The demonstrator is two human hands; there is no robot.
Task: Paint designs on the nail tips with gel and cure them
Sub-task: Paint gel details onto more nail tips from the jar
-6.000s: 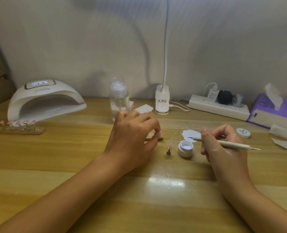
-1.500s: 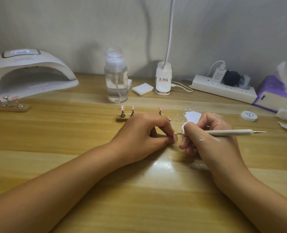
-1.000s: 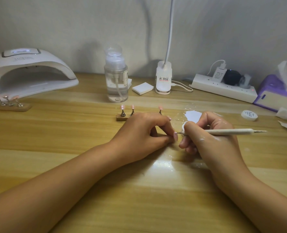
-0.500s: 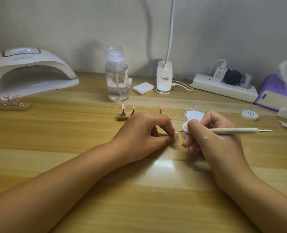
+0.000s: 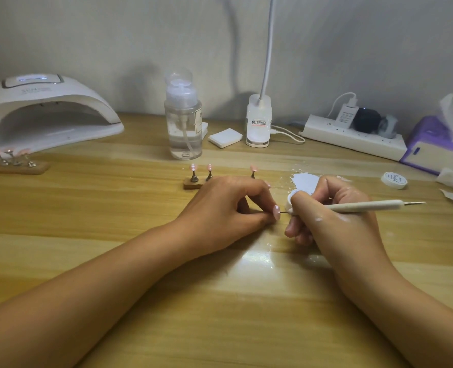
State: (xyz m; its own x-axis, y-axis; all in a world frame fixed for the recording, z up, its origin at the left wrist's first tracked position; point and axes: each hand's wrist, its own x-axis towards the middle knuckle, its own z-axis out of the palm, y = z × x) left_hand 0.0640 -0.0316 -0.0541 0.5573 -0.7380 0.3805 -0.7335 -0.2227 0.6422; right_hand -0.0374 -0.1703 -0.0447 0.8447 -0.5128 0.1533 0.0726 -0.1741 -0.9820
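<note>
- Smear risk: the metal point of the dotting tool (image 5: 366, 207) meets the pink nail tip (image 5: 276, 210) at the fingertips of your left hand (image 5: 230, 208). A tremor or sideways drag in either hand would probably pull the wet gel into a streak.
- Contact risk: your left fingertips sit at the edge of the nail tip. Roll them forward and they would likely touch uncured gel.
- Spill risk: the white gel pot (image 5: 292, 195) stands just behind your right hand (image 5: 334, 211), against or nearly against the forefinger; which cannot be told. A backward swing of that hand could tip it.
- Cure risk: the curing lamp (image 5: 47, 112) stands well to the left of your left hand. A long carry with wet gel invites a bump.
- Left hand: fingers curled, thumb and forefinger pinching the nail tip; the hand rests on the surface (image 5: 220, 314). Any holder under the tip is hidden.
- Right hand: fingers closed round the dotting tool in a pen grip near its working end; the shaft trails out to the right.
- Task item location: the nail tip lies between the two hands, apart from the nail stand (image 5: 193, 184), which carries three more tips just beyond the left knuckles.
</note>
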